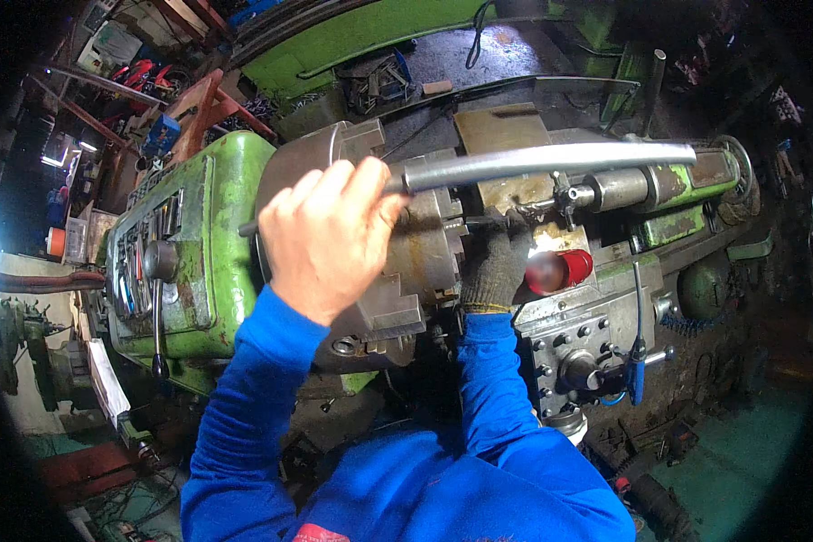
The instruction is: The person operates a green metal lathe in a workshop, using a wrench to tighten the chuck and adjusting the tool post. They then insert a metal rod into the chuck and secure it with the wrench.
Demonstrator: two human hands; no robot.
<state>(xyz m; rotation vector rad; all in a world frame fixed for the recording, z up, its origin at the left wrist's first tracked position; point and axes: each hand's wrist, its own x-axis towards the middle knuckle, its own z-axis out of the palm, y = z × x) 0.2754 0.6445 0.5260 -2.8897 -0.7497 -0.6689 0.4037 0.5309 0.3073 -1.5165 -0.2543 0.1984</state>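
Observation:
My bare left hand (330, 233) is closed round the dark rod end of a long bar, whose silvery, slightly curved pipe (551, 161) reaches far to the right over the lathe. Under that hand is the big steel lathe chuck (397, 312) with stepped jaws. My right hand (499, 264), in a dark grey knit glove, is beside the chuck's right face. Its fingers curl at the jaws near a thin rod in line with the tailstock (619, 190); what they grip is mostly hidden. A red cylindrical container (560, 271) lies just right of the glove.
The green headstock (244, 172) stands left, with a lever (158, 316) and small tools on top. At lower right is the bolted tool post (580, 366), with a blue-handled tool (638, 375) beside it. Behind, a tray (379, 86) holds metal pieces. A handwheel (739, 172) is far right.

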